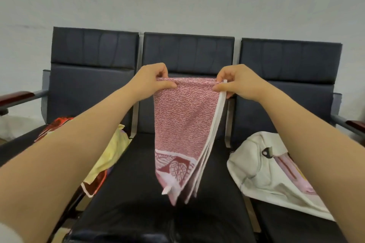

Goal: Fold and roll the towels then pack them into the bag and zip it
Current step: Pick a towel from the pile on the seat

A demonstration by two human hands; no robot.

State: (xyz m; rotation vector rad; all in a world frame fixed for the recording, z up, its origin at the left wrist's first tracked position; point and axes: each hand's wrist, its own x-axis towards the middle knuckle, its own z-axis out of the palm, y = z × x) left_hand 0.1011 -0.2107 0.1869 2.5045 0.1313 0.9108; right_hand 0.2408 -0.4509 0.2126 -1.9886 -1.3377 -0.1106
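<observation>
A pink patterned towel with white edges hangs folded in the air above the middle seat. My left hand pinches its top left corner. My right hand pinches the top right corner, where several white-edged layers meet. The towel narrows to a point at the bottom, above the seat. A white bag lies on the right seat under my right forearm, with a black ring and a pink panel showing. A pile of yellow and red towels lies on the left seat, partly hidden by my left forearm.
Three dark padded seats stand in a row against a pale wall; the middle seat lies below the towel. Wooden armrests stick out at the far left and far right.
</observation>
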